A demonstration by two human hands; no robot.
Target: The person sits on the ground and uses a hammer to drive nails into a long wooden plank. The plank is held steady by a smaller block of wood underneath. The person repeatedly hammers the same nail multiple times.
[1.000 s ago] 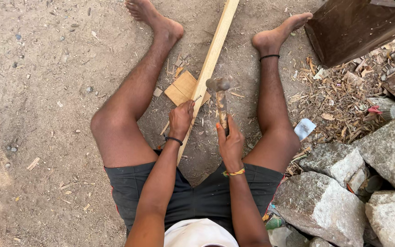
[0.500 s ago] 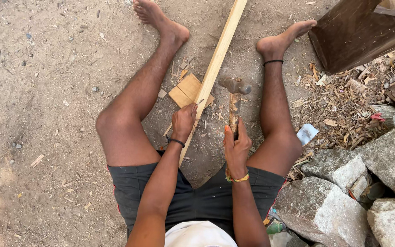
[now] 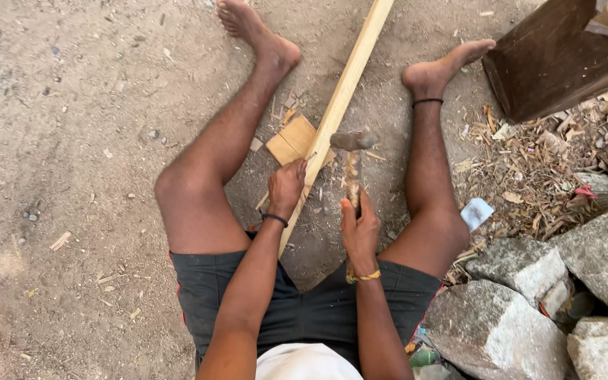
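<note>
Here, one hammer (image 3: pixel 352 158), one wooden slat (image 3: pixel 339 98), two gripping hands.

Open dirt (image 3: pixel 65 141) lies wide to the left. Between the legs, the slat (image 3: pixel 346 91) and board scrap (image 3: pixel 291 138) crowd the ground. To the right, rocks (image 3: pixel 515 309), wood litter (image 3: pixel 529 169) and a dark box (image 3: pixel 550 56) block passage.

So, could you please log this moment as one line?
left hand: gripping long pale wooden strip | right hand: holding wooden-handled hammer, head raised | seated on dirt ground
</note>
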